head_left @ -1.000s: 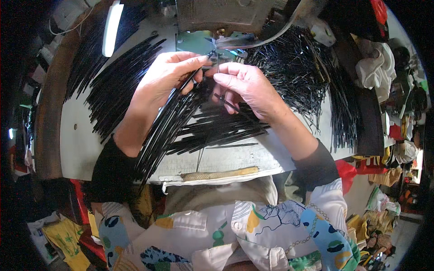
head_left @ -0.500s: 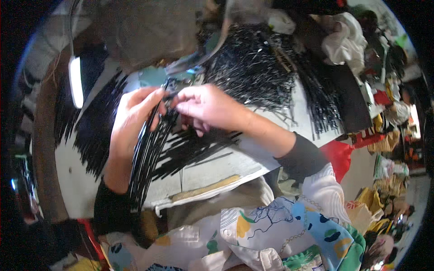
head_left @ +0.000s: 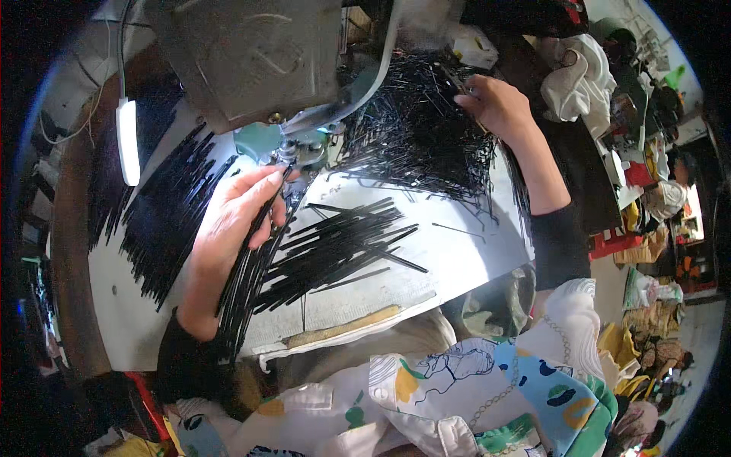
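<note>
My left hand is closed, thumb against fingers, on a thin black strip just in front of the machine's small metal working parts. A bundle of long black strips runs down beside that wrist and forearm. My right hand reaches to the far right, over a big heap of loose thin black pieces. Its fingers are bent together at a slim tan tool-like piece lying on the heap; what they pinch is too small to make out. More black strips lie loosely stacked on the white tabletop.
A grey machine housing overhangs the table at the back. A lit lamp hangs at the left, near another spread of black strips. White cloth lies at the back right. A tan strip lines the front edge.
My right hand has left the machine front and moved right and back to the heap. My left hand stays near the machine, shifted slightly right and down. The loose strips show more plainly.
</note>
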Demonstrator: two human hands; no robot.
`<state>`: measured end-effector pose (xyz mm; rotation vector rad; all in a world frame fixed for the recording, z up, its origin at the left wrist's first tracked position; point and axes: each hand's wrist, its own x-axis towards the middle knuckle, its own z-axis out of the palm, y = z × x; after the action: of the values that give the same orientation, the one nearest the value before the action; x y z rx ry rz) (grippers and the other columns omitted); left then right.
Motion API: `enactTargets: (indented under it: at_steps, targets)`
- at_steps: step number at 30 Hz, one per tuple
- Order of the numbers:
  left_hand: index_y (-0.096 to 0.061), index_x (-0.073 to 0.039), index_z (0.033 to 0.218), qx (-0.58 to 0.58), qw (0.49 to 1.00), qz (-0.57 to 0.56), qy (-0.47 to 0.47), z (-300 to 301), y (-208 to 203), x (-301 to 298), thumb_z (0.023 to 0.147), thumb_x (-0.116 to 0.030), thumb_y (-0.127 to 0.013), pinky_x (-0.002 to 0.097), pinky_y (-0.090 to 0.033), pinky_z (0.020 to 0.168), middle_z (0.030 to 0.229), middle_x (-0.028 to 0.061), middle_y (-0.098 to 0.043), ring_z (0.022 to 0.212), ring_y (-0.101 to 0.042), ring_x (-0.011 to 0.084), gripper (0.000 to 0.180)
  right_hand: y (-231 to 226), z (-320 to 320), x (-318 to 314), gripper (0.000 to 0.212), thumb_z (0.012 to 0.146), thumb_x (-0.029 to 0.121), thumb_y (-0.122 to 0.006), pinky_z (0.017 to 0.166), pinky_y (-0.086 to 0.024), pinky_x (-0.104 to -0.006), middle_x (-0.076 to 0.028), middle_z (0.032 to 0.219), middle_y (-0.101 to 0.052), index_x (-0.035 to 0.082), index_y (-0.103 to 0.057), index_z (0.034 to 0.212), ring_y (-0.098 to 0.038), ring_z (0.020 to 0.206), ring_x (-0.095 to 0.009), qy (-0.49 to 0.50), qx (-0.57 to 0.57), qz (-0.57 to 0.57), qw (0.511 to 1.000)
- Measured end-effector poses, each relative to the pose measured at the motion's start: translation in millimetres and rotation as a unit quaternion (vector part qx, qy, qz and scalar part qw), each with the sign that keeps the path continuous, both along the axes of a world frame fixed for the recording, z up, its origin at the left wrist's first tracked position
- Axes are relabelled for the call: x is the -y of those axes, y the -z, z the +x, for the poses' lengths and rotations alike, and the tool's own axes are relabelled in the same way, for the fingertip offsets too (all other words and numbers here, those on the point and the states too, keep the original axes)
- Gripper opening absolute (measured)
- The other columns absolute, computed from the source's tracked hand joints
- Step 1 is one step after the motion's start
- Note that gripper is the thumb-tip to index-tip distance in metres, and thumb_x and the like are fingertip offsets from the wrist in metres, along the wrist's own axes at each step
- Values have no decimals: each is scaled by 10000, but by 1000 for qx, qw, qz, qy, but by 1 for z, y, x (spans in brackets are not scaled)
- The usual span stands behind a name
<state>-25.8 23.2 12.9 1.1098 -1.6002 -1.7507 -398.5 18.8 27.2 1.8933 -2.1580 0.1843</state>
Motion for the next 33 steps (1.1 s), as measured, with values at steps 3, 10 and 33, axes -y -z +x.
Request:
enactTargets:
  at_steps: [3, 10, 33]
  targets:
    - [-568, 27, 1059, 11, 1000, 10, 3, 2, 9, 3, 907, -238, -488, 168, -241, 329, 596, 26, -512, 355, -345, 31, 316, 11, -8, 15, 329, 793, 351, -581, 731, -467, -379, -133, 866, -644, 94, -614, 996, -612, 853, -282, 30, -3, 39, 999]
    - [-580, 77, 1023, 75, 995, -63, 13, 7, 10, 0, 853, -205, -557, 176, -290, 348, 611, 50, -549, 392, -417, 31, 329, 41, -43, 38, 287, 787, 205, -622, 623, -476, -290, -119, 867, -655, 42, -599, 1022, -629, 757, -185, 2, 171, 34, 985]
    - [-593, 35, 995, -14, 998, -20, 64, 6, 21, 3, 895, -257, -502, 168, -253, 341, 590, 25, -528, 357, -365, 28, 322, 23, -78, 12, 256, 803, 105, -592, 761, -437, -264, -91, 939, -653, 2, -613, 1036, -586, 835, -139, -69, 301, -116, 944]
